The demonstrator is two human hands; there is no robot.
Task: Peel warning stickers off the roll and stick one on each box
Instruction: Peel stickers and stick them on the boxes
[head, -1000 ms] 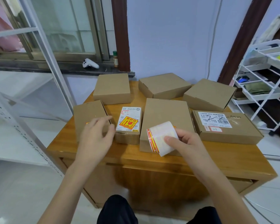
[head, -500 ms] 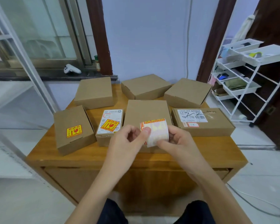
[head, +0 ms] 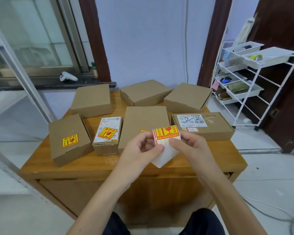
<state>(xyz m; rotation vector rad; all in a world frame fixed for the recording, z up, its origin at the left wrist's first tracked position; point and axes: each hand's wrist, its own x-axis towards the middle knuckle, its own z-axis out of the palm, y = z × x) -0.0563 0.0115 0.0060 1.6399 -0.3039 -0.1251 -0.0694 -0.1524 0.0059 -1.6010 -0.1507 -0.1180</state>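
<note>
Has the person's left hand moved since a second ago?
Yes. The left hand was resting on the box at the front left; now it has come right, over the middle front box, and pinches the sticker roll.

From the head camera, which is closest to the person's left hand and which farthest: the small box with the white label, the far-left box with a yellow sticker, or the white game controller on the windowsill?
Measured from the left hand:
1. Small box with the white label, just to its left on the table.
2. Far-left box with a yellow sticker, further left, at the table's corner.
3. White game controller, far back on the windowsill.
</note>
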